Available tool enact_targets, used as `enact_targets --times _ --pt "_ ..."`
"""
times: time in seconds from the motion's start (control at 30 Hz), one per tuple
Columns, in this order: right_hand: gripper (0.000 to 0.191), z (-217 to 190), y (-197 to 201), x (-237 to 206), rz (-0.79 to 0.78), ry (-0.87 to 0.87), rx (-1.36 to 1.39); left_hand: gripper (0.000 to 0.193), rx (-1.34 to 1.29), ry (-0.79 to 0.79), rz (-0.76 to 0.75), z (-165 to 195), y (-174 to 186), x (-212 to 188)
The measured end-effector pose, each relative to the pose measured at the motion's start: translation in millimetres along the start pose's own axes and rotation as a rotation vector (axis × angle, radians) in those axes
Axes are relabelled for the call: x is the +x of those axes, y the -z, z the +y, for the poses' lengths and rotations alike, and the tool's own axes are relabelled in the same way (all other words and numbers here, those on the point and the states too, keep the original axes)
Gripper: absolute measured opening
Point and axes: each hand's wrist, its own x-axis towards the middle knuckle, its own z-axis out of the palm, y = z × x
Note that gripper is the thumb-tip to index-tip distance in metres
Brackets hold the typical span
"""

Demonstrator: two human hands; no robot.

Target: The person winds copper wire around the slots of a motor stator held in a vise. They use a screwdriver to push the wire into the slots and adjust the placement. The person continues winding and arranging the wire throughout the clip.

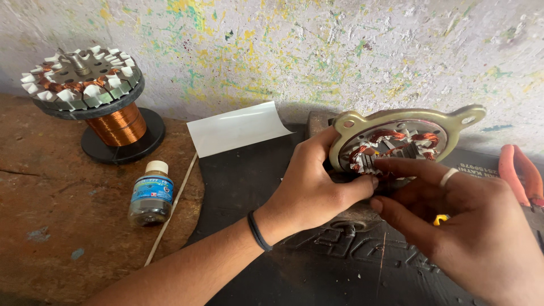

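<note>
Head view: right of the frame's centre, a round motor stator in its metal housing (405, 139) stands tilted on edge on a dark mat (249, 181) that covers the right part of the table (62, 215). The left hand (309, 190) grips the housing's lower left rim, fingers closed on it, thumb lying along the bottom edge. The right hand (464, 226), with a ring on one finger, reaches in from the lower right; its fingers (396, 167) are pinched together at the copper windings near the slots, though what they pinch is too small to tell.

As to progress, several copper coils already sit in the slots around the core, while the stretch of slots under the fingertips looks bare, so the winding seems partly done with more to fill.

In the upper left, another wound stator (82, 76) rests on top of a spool of copper wire (120, 127). Below them lies a small clear bottle (151, 194), with a thin stick (170, 218) beside it and a white sheet (235, 127) near the wall. Red-handled pliers (521, 173) lie at the right edge.
</note>
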Motion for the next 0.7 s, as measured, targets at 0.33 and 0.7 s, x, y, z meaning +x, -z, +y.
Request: enact_targets --times 0.33,0.7 --pt "0.036 3.4 -6.3 1.0 0.075 0.043 0.202 0.044 0.040 -0.033 0.006 -2.6 0.1 1.2" --pt "0.010 -29.3 -4.4 -6.1 0.340 0.322 -0.392 0.054 0.049 -0.079 -0.070 -4.0 7.9 1.2"
